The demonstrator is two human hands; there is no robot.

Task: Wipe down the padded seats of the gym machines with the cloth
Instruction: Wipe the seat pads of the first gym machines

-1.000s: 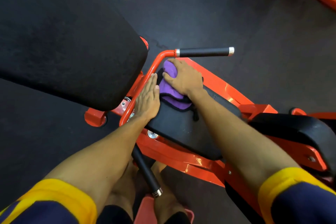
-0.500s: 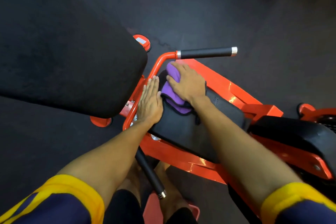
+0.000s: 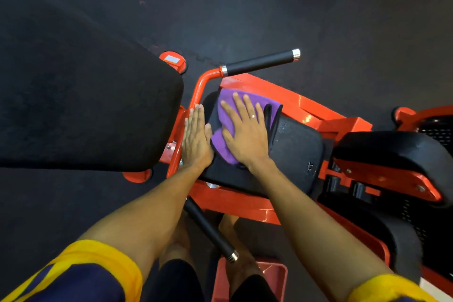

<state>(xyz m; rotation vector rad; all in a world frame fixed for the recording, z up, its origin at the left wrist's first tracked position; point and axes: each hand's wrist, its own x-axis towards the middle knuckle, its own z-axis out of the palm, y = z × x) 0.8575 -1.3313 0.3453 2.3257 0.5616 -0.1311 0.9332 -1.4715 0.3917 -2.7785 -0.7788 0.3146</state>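
Overhead, the dark floor (image 3: 257, 7) fills the upper half of the frame. A big black back pad (image 3: 85, 110) covers the left side. From centre to right edge runs the orange frame (image 3: 294, 103) of the machine, carrying the padded seat (image 3: 296, 147) at centre and a second black pad (image 3: 392, 152) at the right.

On the left end of the seat lies the purple cloth (image 3: 228, 110), spread under the right hand (image 3: 245, 137). That hand is flat, its fingers straight and fanned, palm pressing the cloth down onto the padding. Purple shows beyond the fingertips toward the top of the frame and beside the thumb, while a black-edged fold sticks out to the right of the little finger.

Flat too is the left hand (image 3: 196, 140), fingers straight and together. It holds nothing and rests on the seat's left edge against the orange tube, its thumb just beside the cloth.

At bottom centre stands a reddish bin (image 3: 274, 274); what it holds cannot be told. Two black handles have silver caps, one (image 3: 259, 62) above the seat and one (image 3: 210, 233) below it. An orange foot carries a small pale label (image 3: 170, 59) with no readable writing. A ring (image 3: 253, 116) sits on one right finger.
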